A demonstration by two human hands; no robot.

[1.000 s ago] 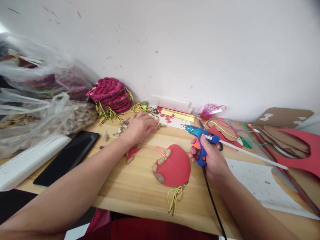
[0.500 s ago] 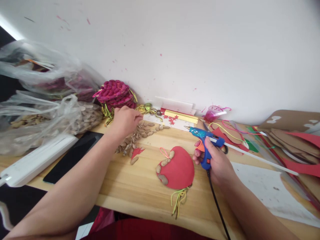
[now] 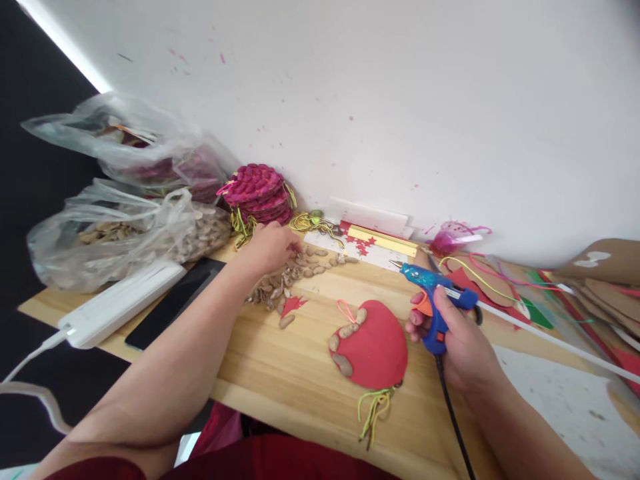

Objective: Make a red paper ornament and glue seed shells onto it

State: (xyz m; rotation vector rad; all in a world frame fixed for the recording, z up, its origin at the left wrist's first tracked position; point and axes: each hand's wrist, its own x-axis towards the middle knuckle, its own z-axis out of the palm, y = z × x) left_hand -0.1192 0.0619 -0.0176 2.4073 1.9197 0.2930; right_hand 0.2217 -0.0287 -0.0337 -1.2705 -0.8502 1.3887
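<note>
My right hand point(image 3: 455, 333) grips a blue glue gun point(image 3: 436, 300), its nozzle pointing left and a white glue stick in its back. Over the far side of a pile of peanut shells point(image 3: 277, 280) is my left hand point(image 3: 275, 247), its fingers bent together; whatever they may hold is hidden. Between the hands a red round card point(image 3: 377, 343) lies flat on the wooden table point(image 3: 280, 373). Several shells sit along its left edge, with an orange loop at the top and yellow-green strings at the bottom.
Plastic bags point(image 3: 125, 233), a white power strip point(image 3: 123, 303) and a black tablet point(image 3: 173, 303) lie left. Dyed pink discs point(image 3: 257, 193) are stacked near the wall. Small red stars point(image 3: 363, 245) and a yellow strip point(image 3: 383, 239) lie behind; cardboard pieces point(image 3: 610, 300) are at right.
The view has shifted left, so things appear further right. My left hand has come slightly lower over the shells. The glue gun remains in my right hand.
</note>
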